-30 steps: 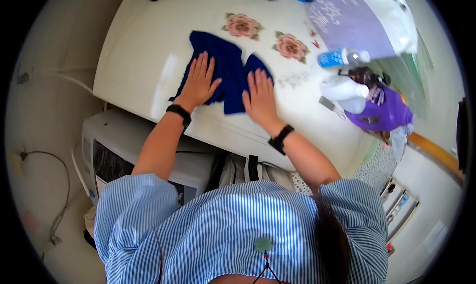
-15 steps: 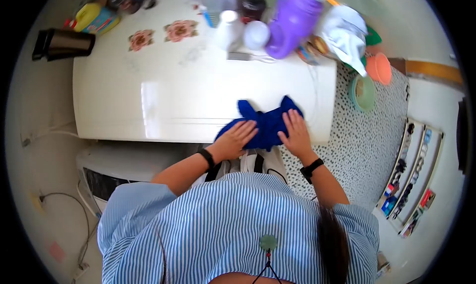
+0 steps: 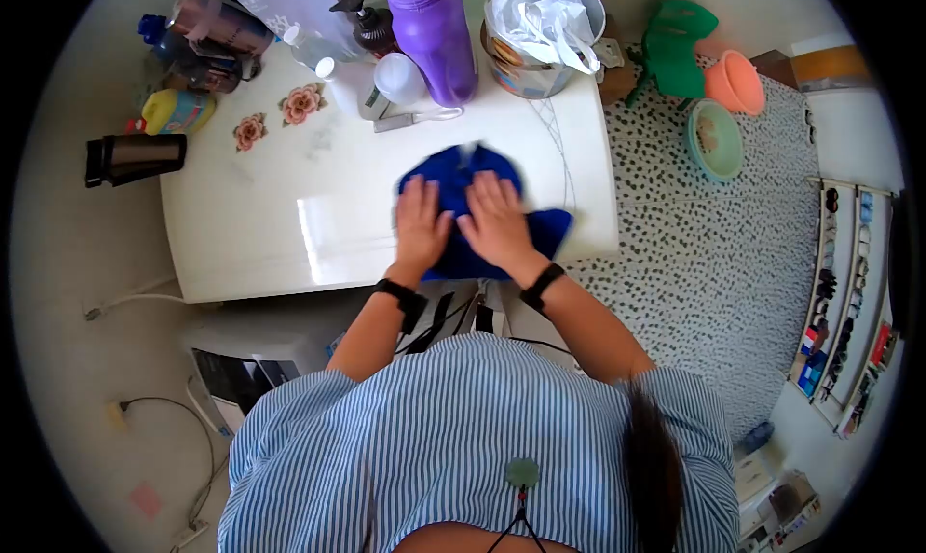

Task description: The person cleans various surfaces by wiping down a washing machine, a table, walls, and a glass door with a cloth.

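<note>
A dark blue cloth (image 3: 453, 191) lies crumpled near the front edge of the white table (image 3: 241, 235), with one corner pointing out to the right. My left hand (image 3: 421, 230) rests flat on its left part, fingers stretched forward. Close beside it, my right hand (image 3: 499, 225) presses flat on the cloth's right half, also with fingers extended. Neither hand grips the cloth. The cloth under my palms is hidden.
Behind the cloth stand a purple bottle (image 3: 434, 41), a white bottle (image 3: 349, 85), a pump bottle (image 3: 374, 27) and a bucket (image 3: 531, 75) with a plastic bag. A brown tumbler (image 3: 140, 157) is at the left. Basins (image 3: 715, 140) and a green chair (image 3: 670, 56) stand right.
Both hands have moved forward and closer together on the cloth. The cloth has shifted slightly and changed shape, with a corner now sticking out right. The camera view has moved too.
</note>
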`<state>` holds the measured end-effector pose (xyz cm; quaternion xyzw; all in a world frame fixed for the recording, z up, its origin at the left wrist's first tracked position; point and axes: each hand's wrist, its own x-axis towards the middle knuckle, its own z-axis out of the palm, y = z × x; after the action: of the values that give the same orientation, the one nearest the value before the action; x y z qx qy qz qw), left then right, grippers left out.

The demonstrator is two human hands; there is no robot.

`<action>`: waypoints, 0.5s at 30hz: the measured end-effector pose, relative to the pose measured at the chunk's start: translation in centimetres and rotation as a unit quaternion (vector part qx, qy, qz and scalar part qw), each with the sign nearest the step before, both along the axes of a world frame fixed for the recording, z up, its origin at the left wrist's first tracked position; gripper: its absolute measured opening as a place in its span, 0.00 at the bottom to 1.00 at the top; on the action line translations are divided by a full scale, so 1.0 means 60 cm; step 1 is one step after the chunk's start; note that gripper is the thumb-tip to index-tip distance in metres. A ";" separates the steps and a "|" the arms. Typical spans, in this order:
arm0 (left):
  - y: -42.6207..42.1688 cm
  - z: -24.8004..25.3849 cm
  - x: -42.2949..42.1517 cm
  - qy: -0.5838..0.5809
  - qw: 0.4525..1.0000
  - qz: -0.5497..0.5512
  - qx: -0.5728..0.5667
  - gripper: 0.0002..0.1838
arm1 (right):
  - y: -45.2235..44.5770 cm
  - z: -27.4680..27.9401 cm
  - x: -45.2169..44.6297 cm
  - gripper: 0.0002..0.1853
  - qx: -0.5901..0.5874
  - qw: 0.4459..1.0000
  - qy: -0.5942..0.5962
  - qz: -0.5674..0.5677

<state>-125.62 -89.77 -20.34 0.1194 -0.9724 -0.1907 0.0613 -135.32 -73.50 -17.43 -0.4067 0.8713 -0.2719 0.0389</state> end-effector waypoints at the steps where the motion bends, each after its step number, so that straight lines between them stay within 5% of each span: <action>1: -0.042 -0.004 0.027 0.005 0.999 0.039 -0.029 0.33 | -0.030 0.007 0.008 0.30 -0.012 0.998 -0.024 0.065; 4: -0.142 -0.031 0.108 -0.040 0.972 0.208 -0.098 0.36 | -0.081 -0.011 0.043 0.32 -0.032 0.994 -0.020 0.106; 7: -0.154 -0.022 0.111 -0.106 0.966 0.210 -0.109 0.39 | -0.063 -0.008 0.042 0.34 -0.026 0.996 -0.029 0.077; 11: -0.063 -0.001 0.065 -0.053 0.996 -0.008 -0.077 0.41 | 0.061 0.007 0.039 0.37 0.020 0.999 -0.011 -0.029; 15: 0.075 0.018 0.006 -0.054 0.961 -0.271 0.012 0.38 | 0.212 0.003 0.065 0.29 0.041 0.990 0.005 -0.132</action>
<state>-125.27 -85.29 -19.24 -0.1380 -0.9679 -0.2048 -0.0465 -131.44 -60.79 -17.26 -0.2876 0.9281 -0.2361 0.0147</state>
